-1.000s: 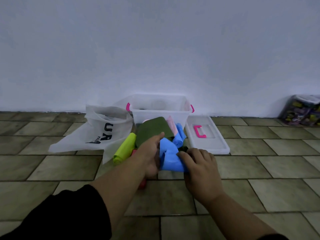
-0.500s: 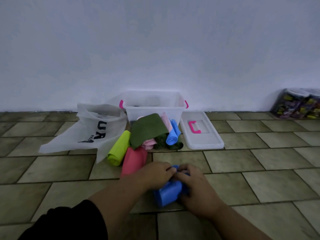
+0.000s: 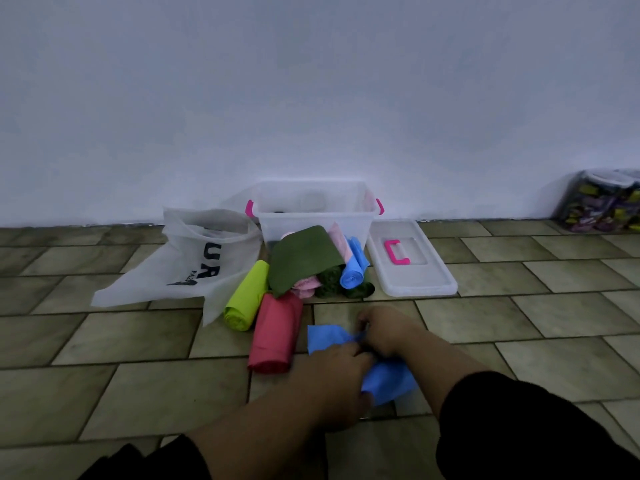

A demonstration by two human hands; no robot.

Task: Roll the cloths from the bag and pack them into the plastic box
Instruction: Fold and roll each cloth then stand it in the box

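A blue cloth [image 3: 327,339] lies partly spread on the tiled floor in front of me. My left hand [image 3: 332,379] and my right hand [image 3: 384,329] both grip it near its middle. Beyond it lie a red roll [image 3: 275,332] and a lime-green roll [image 3: 247,294]. A pile against the box holds a dark green cloth [image 3: 303,259], pink cloths [image 3: 304,285] and a blue roll [image 3: 353,271]. The clear plastic box [image 3: 313,211] with pink handles stands open by the wall. The white bag [image 3: 183,261] lies slumped to its left.
The box's clear lid [image 3: 412,271] with a pink handle lies flat on the floor right of the pile. A clear container of colourful items [image 3: 602,202] stands by the wall at far right. The wall runs close behind the box.
The blue cloth was lifted from the pile, brought down to the floor near me, and is now partly opened out flat. Both hands stayed on it throughout.
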